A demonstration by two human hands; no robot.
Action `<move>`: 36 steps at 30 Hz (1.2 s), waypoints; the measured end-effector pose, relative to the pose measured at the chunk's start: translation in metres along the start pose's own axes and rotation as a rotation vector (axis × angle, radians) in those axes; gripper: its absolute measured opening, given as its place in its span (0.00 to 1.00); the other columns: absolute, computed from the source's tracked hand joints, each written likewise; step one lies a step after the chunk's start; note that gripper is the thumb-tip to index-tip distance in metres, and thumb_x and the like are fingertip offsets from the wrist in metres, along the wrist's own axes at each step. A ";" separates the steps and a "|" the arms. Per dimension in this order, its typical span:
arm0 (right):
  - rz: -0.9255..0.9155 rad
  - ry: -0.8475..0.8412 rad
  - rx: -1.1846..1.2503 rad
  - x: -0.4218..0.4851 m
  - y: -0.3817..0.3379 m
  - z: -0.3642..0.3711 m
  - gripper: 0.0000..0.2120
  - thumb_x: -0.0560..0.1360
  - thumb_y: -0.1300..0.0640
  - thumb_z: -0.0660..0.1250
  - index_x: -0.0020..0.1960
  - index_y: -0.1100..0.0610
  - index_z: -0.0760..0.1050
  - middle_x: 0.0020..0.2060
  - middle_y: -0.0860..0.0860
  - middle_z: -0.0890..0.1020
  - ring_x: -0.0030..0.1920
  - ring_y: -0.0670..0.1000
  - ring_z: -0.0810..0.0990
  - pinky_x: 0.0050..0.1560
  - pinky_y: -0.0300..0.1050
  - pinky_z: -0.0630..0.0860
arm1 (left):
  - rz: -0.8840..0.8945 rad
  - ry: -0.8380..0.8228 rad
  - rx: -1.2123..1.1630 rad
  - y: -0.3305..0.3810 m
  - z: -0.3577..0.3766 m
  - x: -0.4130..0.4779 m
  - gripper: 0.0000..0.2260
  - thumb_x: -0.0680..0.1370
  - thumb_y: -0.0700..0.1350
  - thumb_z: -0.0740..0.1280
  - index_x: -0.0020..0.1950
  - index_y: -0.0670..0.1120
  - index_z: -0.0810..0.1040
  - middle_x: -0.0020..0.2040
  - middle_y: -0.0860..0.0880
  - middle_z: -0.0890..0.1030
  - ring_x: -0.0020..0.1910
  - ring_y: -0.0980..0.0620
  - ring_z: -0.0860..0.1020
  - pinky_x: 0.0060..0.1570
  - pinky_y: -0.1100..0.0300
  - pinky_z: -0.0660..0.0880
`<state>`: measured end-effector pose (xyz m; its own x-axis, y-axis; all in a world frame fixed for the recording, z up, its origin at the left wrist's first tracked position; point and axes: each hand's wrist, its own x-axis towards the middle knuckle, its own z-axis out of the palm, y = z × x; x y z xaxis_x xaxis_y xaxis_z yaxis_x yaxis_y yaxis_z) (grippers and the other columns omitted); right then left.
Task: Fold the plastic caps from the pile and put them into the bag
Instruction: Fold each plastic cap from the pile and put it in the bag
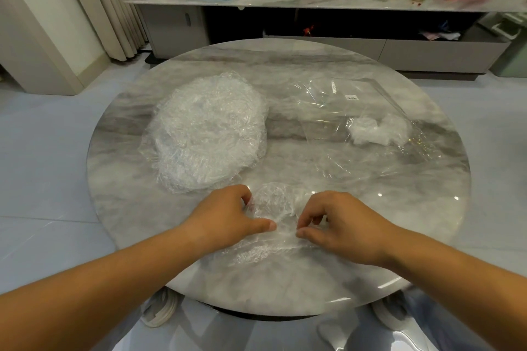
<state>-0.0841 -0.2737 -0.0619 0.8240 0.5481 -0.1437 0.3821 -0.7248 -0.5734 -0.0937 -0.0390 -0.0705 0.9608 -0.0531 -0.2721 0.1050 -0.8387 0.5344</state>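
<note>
Forearms forward, palms down; left hand (228, 215) and right hand (346, 226) fingers (308, 234) curled, pinching plastic cap (273, 202).

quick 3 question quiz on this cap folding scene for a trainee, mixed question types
1. True or false: the pile of plastic caps lies left of the clear bag.
2. What do the left hand and right hand grip? A) one cap at the near side of the table B) the clear bag C) a paper cup
3. In a few words: what already lies inside the clear bag?

Key: 1 true; 2 A; 3 a small bunch of folded caps.
</note>
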 end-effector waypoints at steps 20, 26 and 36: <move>0.013 0.163 0.133 0.047 -0.036 -0.016 0.03 0.74 0.55 0.75 0.43 0.49 0.82 0.41 0.42 0.84 0.46 0.39 0.80 0.49 0.33 0.76 | 0.105 0.048 -0.139 -0.017 0.000 0.003 0.18 0.68 0.64 0.76 0.47 0.54 0.78 0.34 0.57 0.71 0.31 0.60 0.69 0.32 0.67 0.64; -0.246 0.155 -0.067 0.014 -0.028 0.002 0.03 0.74 0.47 0.72 0.46 0.44 0.79 0.46 0.40 0.80 0.50 0.40 0.78 0.59 0.46 0.74 | 0.114 -0.090 -0.198 -0.025 -0.008 -0.004 0.28 0.62 0.64 0.79 0.57 0.58 0.76 0.47 0.55 0.77 0.38 0.59 0.75 0.39 0.67 0.72; -0.409 -0.019 -0.197 -0.031 -0.008 0.041 0.12 0.77 0.42 0.66 0.52 0.48 0.82 0.60 0.46 0.76 0.59 0.48 0.75 0.57 0.50 0.73 | 0.082 -0.198 -0.065 -0.015 -0.020 -0.023 0.27 0.66 0.77 0.62 0.47 0.56 0.80 0.35 0.57 0.78 0.34 0.61 0.75 0.39 0.62 0.72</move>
<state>-0.1300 -0.2678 -0.0855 0.5814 0.8122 0.0470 0.7487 -0.5115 -0.4217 -0.1125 -0.0139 -0.0563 0.8981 -0.2305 -0.3744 0.0514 -0.7906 0.6101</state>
